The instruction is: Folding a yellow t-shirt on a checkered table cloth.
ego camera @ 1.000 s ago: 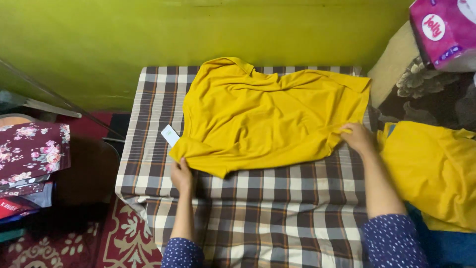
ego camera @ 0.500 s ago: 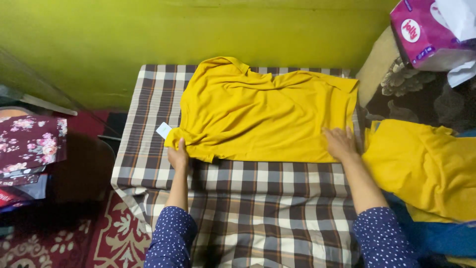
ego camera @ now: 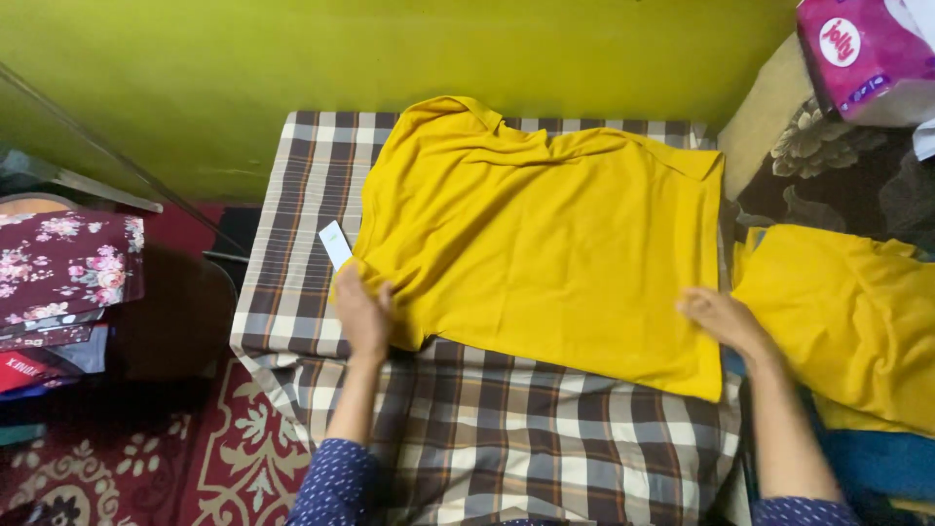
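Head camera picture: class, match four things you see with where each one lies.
Things:
1 yellow shirt
2 white tag
3 floral cloth
4 pink package

Places:
A top right corner
B far left, on a stack
C spread flat on the checked cloth
D beside the shirt's left edge, above the left hand

Pairs: 1-C, 2-D, 3-B, 4-A
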